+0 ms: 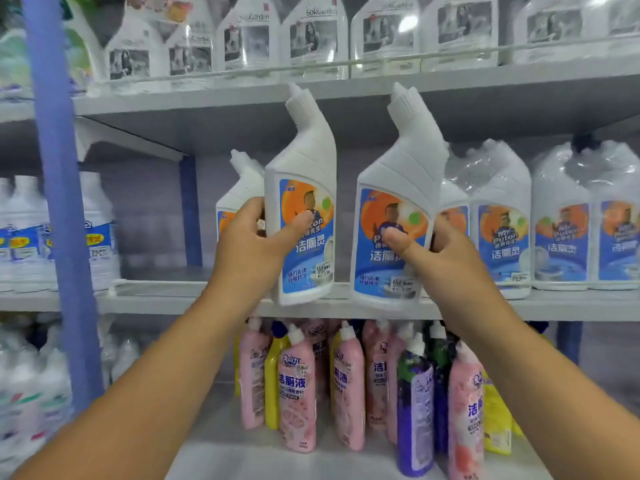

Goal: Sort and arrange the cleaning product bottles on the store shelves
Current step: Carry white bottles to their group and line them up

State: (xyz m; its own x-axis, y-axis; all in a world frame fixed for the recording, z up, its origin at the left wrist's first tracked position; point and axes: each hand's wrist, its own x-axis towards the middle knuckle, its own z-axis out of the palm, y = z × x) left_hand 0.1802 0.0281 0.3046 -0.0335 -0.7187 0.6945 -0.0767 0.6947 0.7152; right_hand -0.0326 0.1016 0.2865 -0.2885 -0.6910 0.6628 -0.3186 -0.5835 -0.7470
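My left hand [254, 237] grips a white angled-neck toilet cleaner bottle [304, 174] with a blue and orange label, held at the front edge of the middle shelf [194, 299]. My right hand [440, 251] grips a second identical bottle [398, 181] beside it, thumb on the label. Both bottles tilt slightly. Another such bottle [239, 188] stands behind my left hand. Shrink-wrapped packs of the same bottles [502, 216] stand to the right on that shelf.
A blue upright post [59, 202] runs down the left. White house-shaped bottles [311, 36] fill the top shelf. Pink, yellow and purple bottles [298, 386] stand on the lower shelf. White bottles with blue labels [97, 230] are at the left.
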